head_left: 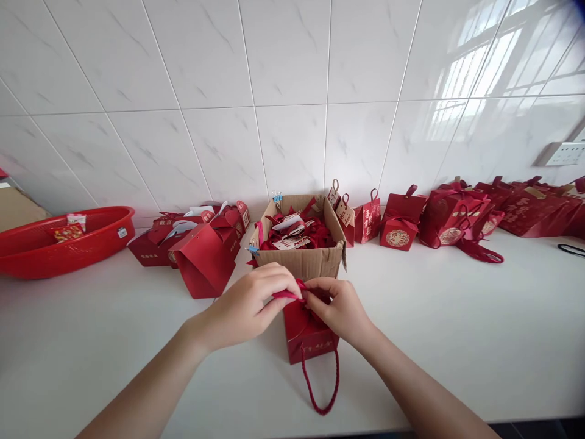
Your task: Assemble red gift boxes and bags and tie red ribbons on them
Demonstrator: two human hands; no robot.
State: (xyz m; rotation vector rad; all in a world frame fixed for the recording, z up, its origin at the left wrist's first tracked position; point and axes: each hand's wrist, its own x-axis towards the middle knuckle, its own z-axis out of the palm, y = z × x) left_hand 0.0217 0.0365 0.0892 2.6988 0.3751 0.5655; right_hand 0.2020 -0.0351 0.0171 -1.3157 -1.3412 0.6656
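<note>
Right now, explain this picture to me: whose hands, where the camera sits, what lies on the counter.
No machine: a head-worn camera looks down at a person's own bare hands. The left hand and right hand pinch a red ribbon atop a small red paper gift box on the white counter. Behind stands a brown cardboard box of ribbons and tags. Left: a red plastic basket and folded red paper boxes. Right: a row of red gift boxes.

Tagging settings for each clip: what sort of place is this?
Likely a home or shop gift-packing spot: a white counter against a tiled wall, red gift boxes lined along it, a carton of tags. The left hand and right hand pinch a red ribbon.
</note>
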